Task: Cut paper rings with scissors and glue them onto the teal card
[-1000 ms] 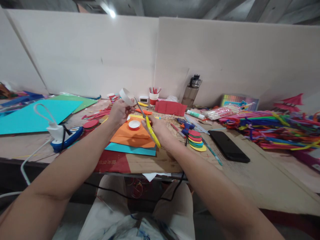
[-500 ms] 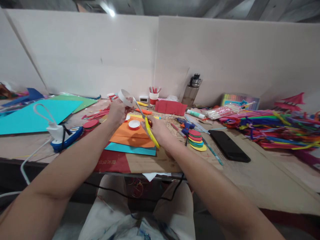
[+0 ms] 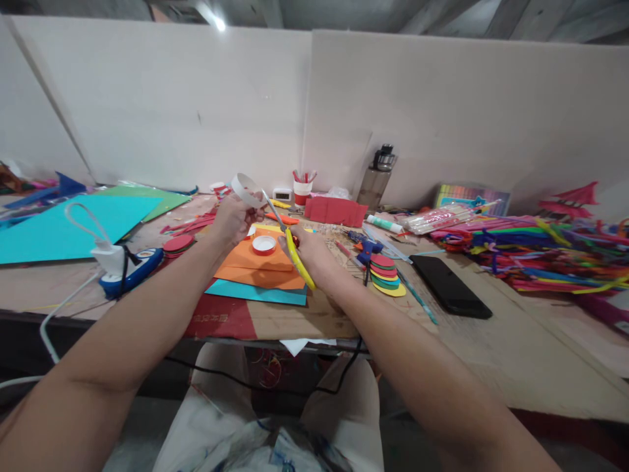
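Note:
My left hand [image 3: 236,217] is closed on a white paper ring [image 3: 246,188], held up above the far part of the table. In my right hand [image 3: 308,246] is a pair of scissors [image 3: 297,259] with yellow handles. The blades point up and away, with their tips close to the ring's right side; whether they touch it I cannot tell. Below my hands, a round white piece with a red rim [image 3: 264,244] rests on orange paper sheets [image 3: 246,275]. A blue sheet [image 3: 260,294] shows from under the orange ones.
To the right lie stacked coloured discs [image 3: 386,275], a blue glue gun [image 3: 367,250], a black phone [image 3: 449,285] and bundled pipe cleaners [image 3: 545,255]. A bottle [image 3: 376,180] stands behind. Leftwards are a blue power strip [image 3: 132,270], red discs [image 3: 177,245] and a large turquoise sheet [image 3: 49,229].
The scissors and the white paper ring have shifted only very slightly. Both hands keep their hold, and the things on the table stay where they were.

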`<state>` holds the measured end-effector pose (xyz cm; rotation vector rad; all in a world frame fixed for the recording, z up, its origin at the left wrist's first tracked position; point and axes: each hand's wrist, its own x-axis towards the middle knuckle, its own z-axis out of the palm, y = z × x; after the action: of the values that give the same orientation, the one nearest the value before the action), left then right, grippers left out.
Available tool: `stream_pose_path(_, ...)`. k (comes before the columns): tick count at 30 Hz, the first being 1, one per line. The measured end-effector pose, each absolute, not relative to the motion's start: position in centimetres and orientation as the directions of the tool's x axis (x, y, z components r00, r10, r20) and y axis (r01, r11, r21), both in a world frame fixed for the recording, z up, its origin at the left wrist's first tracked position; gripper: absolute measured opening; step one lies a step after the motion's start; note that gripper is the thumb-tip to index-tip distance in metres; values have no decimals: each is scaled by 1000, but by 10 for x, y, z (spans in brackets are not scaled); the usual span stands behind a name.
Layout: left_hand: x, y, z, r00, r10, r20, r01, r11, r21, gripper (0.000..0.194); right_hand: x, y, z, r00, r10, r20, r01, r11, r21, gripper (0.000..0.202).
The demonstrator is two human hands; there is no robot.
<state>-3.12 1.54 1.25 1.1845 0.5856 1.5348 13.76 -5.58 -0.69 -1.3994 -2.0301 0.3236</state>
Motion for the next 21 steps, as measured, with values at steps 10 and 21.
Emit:
stream_pose_path(10,-32,20,11,-59,920,387,-418,-375,828,12,137,-54,-8,-223,915,335,790,371,-489,30)
stream_pose_path(21,-32,18,7,43,912,409,-384,-362,849,21,140,-61,-4,-231,899,371,795,394,-461,33)
